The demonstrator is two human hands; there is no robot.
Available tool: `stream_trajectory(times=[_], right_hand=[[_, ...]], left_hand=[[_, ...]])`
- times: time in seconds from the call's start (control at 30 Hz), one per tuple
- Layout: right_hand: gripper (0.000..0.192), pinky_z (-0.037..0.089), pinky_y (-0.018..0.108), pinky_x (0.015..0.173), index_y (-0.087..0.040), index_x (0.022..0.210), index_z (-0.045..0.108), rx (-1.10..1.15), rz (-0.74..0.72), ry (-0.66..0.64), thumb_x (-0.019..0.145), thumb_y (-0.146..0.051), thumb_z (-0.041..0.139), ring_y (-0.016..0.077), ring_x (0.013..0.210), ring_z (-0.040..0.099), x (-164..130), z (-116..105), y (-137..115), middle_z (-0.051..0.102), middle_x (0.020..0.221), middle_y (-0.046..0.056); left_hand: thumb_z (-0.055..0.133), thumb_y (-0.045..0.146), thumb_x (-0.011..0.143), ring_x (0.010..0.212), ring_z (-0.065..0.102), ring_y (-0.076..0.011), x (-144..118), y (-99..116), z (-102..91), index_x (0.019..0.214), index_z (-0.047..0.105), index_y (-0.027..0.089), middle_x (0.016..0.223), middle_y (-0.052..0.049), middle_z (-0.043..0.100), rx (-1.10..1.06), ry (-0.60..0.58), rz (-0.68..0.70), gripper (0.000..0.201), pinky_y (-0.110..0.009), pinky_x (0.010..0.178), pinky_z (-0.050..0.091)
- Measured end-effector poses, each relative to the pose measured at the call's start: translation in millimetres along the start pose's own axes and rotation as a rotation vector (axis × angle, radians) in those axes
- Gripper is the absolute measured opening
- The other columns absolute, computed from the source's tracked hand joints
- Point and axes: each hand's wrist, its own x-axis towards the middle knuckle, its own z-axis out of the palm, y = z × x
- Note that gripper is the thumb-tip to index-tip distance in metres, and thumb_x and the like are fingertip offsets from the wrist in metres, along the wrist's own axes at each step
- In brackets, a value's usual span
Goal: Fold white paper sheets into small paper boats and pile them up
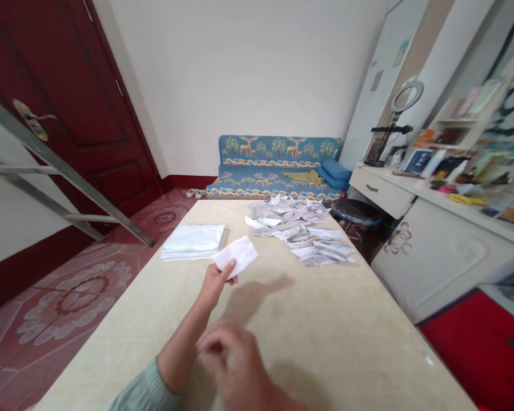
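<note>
My left hand (218,281), in a light green sleeve, reaches forward over the table, thumb and fingers closed on a folded white sheet of paper (240,257). Just beyond it on the left lies a neat stack of white paper sheets (193,242). My right hand (233,362) is nearer to me, low above the table and smeared by motion. Its fingers look curled, but whether anything is in them I cannot make out. At the far right of the table is a loose heap of folded paper pieces (293,220), apart from both hands.
The cream table (325,319) reaches almost to a blue patterned sofa (257,174). A round black stool (355,210) stands at its far right corner. A cluttered white dresser (445,257) is on the right. A ladder (81,197) leans at the left near a dark red door (98,114).
</note>
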Motion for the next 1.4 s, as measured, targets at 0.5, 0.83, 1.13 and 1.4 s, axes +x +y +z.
stream_trajectory(times=[0.5,0.83,1.13,1.4], right_hand=[[0.028,0.046,0.032,0.077,-0.018,0.099,0.06,0.06,0.044,0.539,0.073,-0.03,0.062,0.0221,0.091,0.06,61.5,-127.9,73.3,0.064,0.101,0.008],[0.016,0.044,0.027,0.071,-0.016,0.085,0.067,-0.03,0.077,0.59,0.073,-0.026,0.062,0.0185,0.078,0.059,62.6,-139.5,91.4,0.065,0.082,0.004],[0.012,0.046,0.028,0.074,-0.017,0.075,0.069,-0.045,0.031,0.435,0.072,-0.028,0.065,0.0199,0.082,0.06,61.3,-135.8,93.5,0.066,0.085,0.005],[0.015,0.046,0.028,0.067,-0.015,0.072,0.07,-0.146,0.165,0.434,0.071,-0.029,0.065,0.0197,0.07,0.06,60.7,-134.7,87.8,0.067,0.072,0.005]], left_hand=[[0.061,0.044,0.075,0.051,0.051,-0.012,-19.6,-46.6,23.1,0.068,0.066,0.007,0.055,-0.004,0.06,0.21,-0.195,-0.023,0.038,-0.022,0.049,0.038],[0.074,0.028,0.064,0.08,0.063,-0.0156,-21.2,-43.6,23.8,0.13,0.043,0.031,0.138,-0.011,0.033,-0.09,-0.131,0.103,0.072,-0.026,0.064,0.053],[0.071,0.033,0.068,0.062,0.059,-0.016,-20.6,-47.0,22.8,0.076,0.072,0.008,0.067,-0.007,0.066,0.072,-0.228,-0.019,0.026,-0.024,0.058,0.046],[0.066,0.031,0.071,0.057,0.06,-0.0166,-22.1,-51.3,28.6,0.066,0.071,0.007,0.064,-0.008,0.07,0.123,-0.137,-0.052,0.024,-0.023,0.055,0.044]])
